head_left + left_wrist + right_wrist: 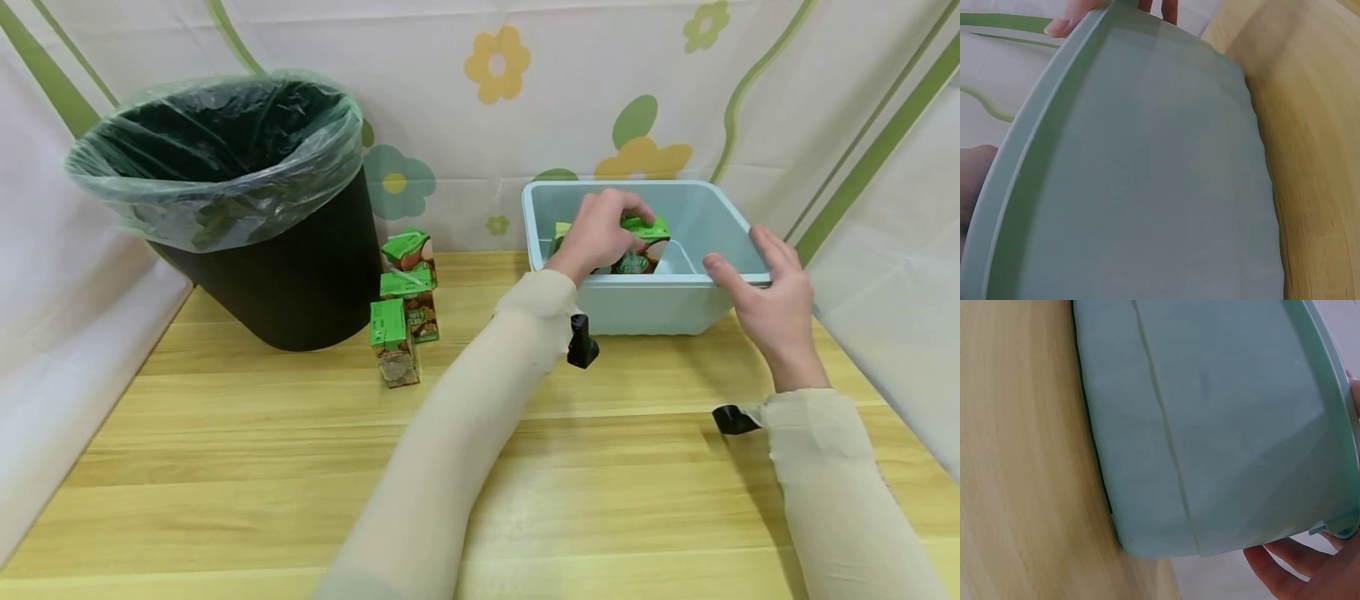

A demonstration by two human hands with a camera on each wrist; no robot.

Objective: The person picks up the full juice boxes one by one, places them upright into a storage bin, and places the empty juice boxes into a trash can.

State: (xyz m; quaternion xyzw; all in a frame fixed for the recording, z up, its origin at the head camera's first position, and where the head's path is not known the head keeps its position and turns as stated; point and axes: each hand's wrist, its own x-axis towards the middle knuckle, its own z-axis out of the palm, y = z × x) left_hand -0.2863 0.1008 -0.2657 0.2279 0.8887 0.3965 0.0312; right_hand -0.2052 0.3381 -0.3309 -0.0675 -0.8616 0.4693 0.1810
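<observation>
A light blue plastic bin (645, 304) stands at the back right of the wooden table. My left hand (600, 233) reaches into it from above and grips a green drink carton (651, 227) inside. A bit of another green carton (558, 232) shows behind the wrist. My right hand (772, 292) holds the bin's front right corner, thumb on the front rim and fingers along the right rim. The left wrist view is filled by the bin's outer wall (1147, 175), with a fingertip (1060, 25) over its rim. In the right wrist view the bin (1210, 425) sits above my right hand (1297, 569).
A black trash can (300, 275) with a green liner stands at the back left. Three green cartons (408, 250) (412, 304) (392, 342) sit on the table beside it. Flowered curtains close off the back and both sides.
</observation>
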